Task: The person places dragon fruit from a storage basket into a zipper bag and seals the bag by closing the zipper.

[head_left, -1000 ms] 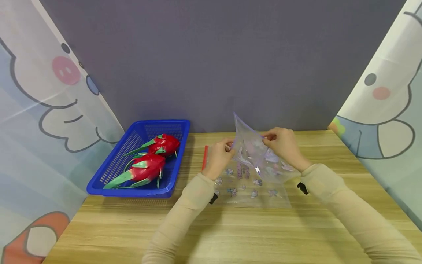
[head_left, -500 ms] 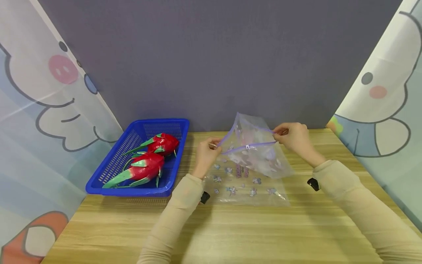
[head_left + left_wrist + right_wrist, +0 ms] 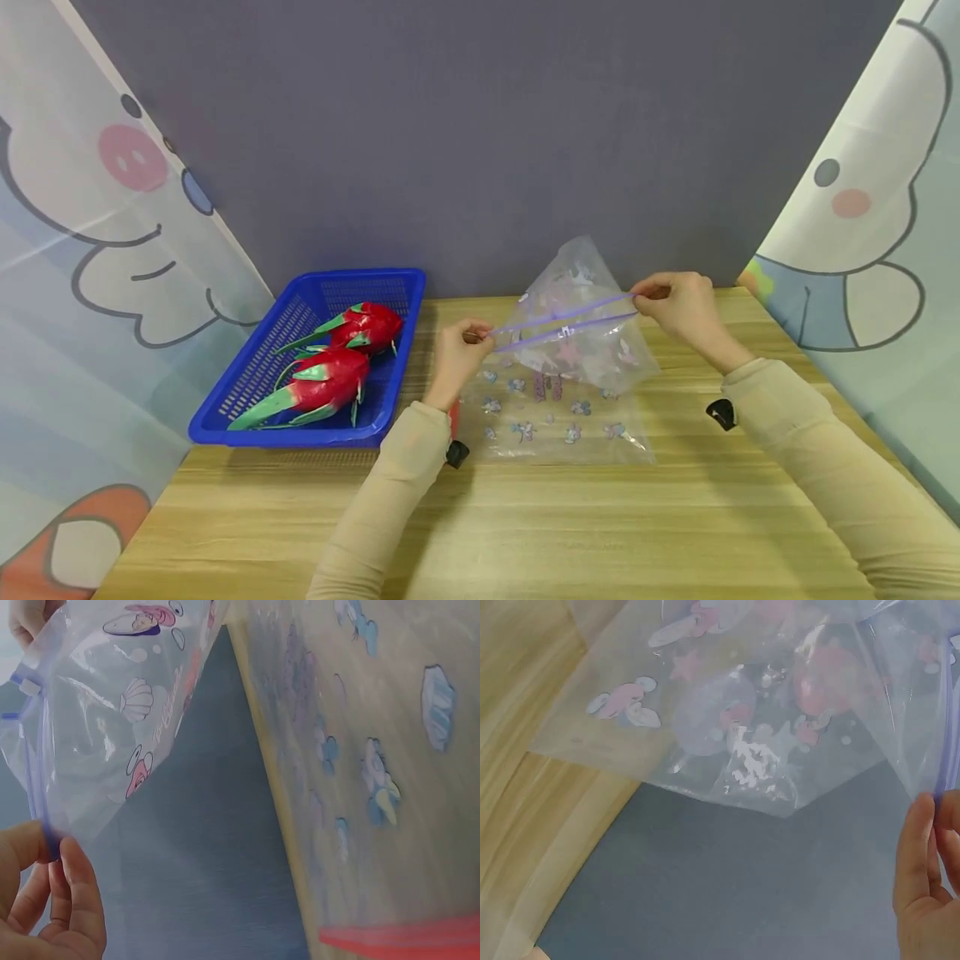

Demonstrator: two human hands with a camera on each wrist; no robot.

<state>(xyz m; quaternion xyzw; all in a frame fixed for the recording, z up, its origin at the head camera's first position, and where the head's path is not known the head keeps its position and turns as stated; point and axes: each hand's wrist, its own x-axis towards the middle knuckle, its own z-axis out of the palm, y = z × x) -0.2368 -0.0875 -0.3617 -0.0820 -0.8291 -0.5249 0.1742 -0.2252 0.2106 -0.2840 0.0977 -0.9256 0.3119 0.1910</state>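
Observation:
Between both hands a clear printed zip bag (image 3: 570,350) is stretched, its purple zip edge toward me and parted into two strips. My left hand (image 3: 459,357) pinches one end of that edge between thumb and fingers. At the other end, my right hand (image 3: 681,307) pinches the corner. A white slider (image 3: 28,684) sits along the zip in the left wrist view. Pink and white cartoon prints show on the bag in the right wrist view. Under it, flat on the table, lies a second clear printed bag (image 3: 551,437) with a red zip edge (image 3: 409,939).
A blue basket (image 3: 386,417) holding two red and green dragon fruits (image 3: 330,379) stands left of the bags. The wooden table (image 3: 570,533) ends at a grey panel (image 3: 480,142) behind. Cartoon-printed curtains (image 3: 862,225) flank both sides.
My hands have drawn apart, right hand rightward and left hand leftward. The purple-edged bag has gone from folded over to pulled taut, its zip edge now running between the hands.

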